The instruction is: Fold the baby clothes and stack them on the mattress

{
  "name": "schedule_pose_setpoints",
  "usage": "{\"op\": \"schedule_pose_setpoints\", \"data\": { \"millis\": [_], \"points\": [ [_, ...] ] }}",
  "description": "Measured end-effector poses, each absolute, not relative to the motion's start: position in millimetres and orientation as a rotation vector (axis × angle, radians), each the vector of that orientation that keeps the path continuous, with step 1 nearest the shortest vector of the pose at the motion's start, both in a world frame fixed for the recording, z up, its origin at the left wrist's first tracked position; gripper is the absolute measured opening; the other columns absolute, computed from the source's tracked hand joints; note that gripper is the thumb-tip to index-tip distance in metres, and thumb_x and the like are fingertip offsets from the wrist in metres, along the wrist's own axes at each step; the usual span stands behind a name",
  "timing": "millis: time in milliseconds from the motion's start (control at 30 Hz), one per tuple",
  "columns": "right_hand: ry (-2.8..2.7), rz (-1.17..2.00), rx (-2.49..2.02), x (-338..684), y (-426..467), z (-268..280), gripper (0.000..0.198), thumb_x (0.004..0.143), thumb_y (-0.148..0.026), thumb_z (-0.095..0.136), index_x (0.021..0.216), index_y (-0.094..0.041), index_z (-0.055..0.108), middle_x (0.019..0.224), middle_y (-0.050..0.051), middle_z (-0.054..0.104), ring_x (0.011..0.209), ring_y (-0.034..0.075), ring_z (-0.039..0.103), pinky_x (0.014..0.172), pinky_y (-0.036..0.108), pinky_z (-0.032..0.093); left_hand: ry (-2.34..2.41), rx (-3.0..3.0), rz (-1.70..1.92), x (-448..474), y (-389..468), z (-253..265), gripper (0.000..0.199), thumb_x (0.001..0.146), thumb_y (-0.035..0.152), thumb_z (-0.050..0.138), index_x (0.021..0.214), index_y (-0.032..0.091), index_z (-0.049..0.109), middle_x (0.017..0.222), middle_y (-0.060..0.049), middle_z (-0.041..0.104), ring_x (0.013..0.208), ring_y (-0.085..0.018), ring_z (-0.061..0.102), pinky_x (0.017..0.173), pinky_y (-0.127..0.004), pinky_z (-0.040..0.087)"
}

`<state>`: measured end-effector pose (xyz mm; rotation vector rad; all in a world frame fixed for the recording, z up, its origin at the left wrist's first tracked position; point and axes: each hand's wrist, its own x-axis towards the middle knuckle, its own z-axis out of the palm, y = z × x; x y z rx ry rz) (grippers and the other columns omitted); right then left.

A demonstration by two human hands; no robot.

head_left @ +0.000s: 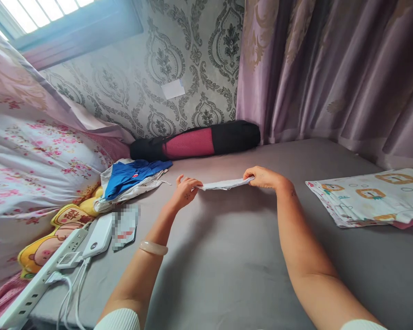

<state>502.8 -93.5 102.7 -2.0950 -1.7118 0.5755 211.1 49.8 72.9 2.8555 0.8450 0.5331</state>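
Observation:
A narrow white folded cloth [224, 184] is stretched between my hands, held a little above the grey bed sheet [227, 266], where a soft shadow falls. My left hand [187, 190] pinches its left end, with some fingers lifted. At the opposite end, my right hand [262, 177] has thumb and fingers closed on the cloth. Seen nearly edge-on, it does not reveal its full size or what kind of cloth it is. A pale bangle [153, 248] circles my left forearm.
A stack of printed cloths [371, 197] lies at the right. Leftward are blue clothing [131, 176], a phone [125, 227], a white power bank [98, 236], a power strip [37, 284] with cables and a yellow cushion [41, 252]. A black-and-pink bag [189, 143] rests against the wall.

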Motion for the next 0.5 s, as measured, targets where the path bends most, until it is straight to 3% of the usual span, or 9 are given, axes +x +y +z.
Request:
{"op": "schedule_pose_setpoints", "data": {
  "millis": [200, 333, 500],
  "points": [
    [-1.860, 0.750, -2.130, 504, -94, 100, 0.029, 0.063, -0.009, 0.059, 0.083, -0.024, 0.073, 0.081, -0.002, 0.071, 0.071, 0.014, 0.060, 0.060, 0.020, 0.040, 0.771, 2.837, 0.420, 201, 40, 62, 0.030, 0.081, 0.013, 0.046, 0.099, 0.026, 0.067, 0.106, -0.002, 0.070, 0.106, -0.020, 0.058, 0.113, -0.049, 0.011],
    [-1.846, 0.904, -2.077, 506, -97, 101, 0.028, 0.062, -0.010, 0.062, 0.085, -0.022, 0.074, 0.085, -0.001, 0.073, 0.076, 0.015, 0.064, 0.064, 0.020, 0.045, 0.709, 2.814, 0.220, 195, 33, 64, 0.042, 0.072, 0.006, 0.043, 0.101, 0.025, 0.067, 0.107, -0.002, 0.070, 0.110, -0.021, 0.057, 0.113, -0.054, 0.009],
    [-1.827, 0.890, -1.958, 508, -97, 103, 0.022, 0.072, -0.015, 0.061, 0.090, -0.019, 0.073, 0.092, 0.002, 0.074, 0.084, 0.016, 0.066, 0.073, 0.021, 0.047, 0.818, 2.749, 0.172, 197, 30, 62, 0.043, 0.071, 0.005, 0.041, 0.100, 0.023, 0.067, 0.107, -0.003, 0.070, 0.108, -0.020, 0.060, 0.114, -0.054, 0.012]
  ]
}}
